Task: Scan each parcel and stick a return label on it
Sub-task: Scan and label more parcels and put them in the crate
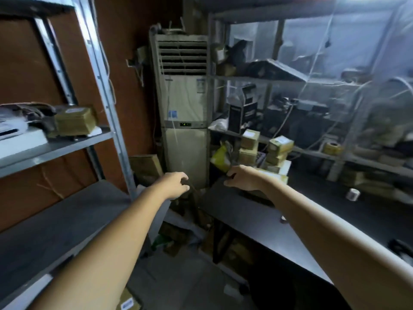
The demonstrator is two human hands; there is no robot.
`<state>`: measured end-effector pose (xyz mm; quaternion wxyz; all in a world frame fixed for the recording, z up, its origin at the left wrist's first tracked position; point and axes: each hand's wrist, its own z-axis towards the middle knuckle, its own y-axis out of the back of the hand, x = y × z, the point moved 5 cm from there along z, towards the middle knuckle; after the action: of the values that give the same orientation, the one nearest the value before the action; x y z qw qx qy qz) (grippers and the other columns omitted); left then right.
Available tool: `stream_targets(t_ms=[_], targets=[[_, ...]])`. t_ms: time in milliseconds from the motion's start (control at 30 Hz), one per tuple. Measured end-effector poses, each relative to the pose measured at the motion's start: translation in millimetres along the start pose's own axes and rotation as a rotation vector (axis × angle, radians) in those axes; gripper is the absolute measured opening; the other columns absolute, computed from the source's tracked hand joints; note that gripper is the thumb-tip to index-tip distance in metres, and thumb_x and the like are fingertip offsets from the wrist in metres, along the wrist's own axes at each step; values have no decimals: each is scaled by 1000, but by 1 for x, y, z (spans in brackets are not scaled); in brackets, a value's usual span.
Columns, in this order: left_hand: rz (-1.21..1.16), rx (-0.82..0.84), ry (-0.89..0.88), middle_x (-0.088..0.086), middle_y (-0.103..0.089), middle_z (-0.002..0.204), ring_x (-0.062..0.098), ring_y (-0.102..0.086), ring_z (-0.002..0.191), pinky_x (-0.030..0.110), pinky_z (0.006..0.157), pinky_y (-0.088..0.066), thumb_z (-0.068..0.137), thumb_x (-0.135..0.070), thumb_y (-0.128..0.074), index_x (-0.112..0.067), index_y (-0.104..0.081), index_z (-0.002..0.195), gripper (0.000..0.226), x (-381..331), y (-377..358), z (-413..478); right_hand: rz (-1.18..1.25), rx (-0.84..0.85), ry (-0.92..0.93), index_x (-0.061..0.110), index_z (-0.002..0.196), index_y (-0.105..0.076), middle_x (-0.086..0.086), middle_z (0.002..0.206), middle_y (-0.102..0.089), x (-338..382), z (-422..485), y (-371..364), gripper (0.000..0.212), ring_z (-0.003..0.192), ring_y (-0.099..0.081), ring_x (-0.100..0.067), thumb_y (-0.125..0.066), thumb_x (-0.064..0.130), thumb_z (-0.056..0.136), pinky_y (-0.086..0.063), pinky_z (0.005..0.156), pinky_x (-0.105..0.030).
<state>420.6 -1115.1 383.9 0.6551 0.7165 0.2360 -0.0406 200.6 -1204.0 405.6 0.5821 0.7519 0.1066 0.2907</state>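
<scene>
Brown taped parcels (280,145) are stacked at the far end of the black table (257,224), right of a tall white air conditioner (185,113). One more parcel (74,121) sits on the metal shelf (55,148) at left. Head view, blurred. Both bare arms reach forward, hands apart. Left hand (175,184) has curled fingers with a dark thin thing (185,182) at the tips. Right hand (244,179) is curled too, with a dark bit (231,175) at its tips, near the stack. Cannot tell if either hand grips. White tape roll (353,194) on the table, further right.
</scene>
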Motion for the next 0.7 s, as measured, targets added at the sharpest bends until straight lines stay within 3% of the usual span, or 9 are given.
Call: stream_targets(t_ms=[267, 467, 700], targets=[[31, 88, -116, 1, -59, 129, 23, -58, 112, 37, 95, -49, 92, -41, -59, -30, -52, 134, 44, -102, -53, 99, 102, -72, -230, 24, 128, -60, -6, 128, -60, -146, 11, 23, 47, 111, -58, -25, -66, 46, 88, -48, 90, -32], [21, 109, -211, 2, -59, 130, 24, -57, 114, 39, 96, -49, 94, -40, -57, -29, -52, 134, 42, -150, -80, 194, 134, -113, -366, 18, 131, -59, -5, 128, -62, -225, 51, 33, 48, 114, -59, -24, -65, 43, 90, -44, 83, -26], [-45, 154, -205, -2, -64, 120, 22, -60, 105, 38, 90, -51, 93, -40, -58, -30, -55, 129, 38, -175, -130, 281, 144, -117, -489, 18, 119, -63, -2, 116, -67, -305, 93, 17, 42, 98, -61, -21, -66, 45, 88, -42, 72, -27]])
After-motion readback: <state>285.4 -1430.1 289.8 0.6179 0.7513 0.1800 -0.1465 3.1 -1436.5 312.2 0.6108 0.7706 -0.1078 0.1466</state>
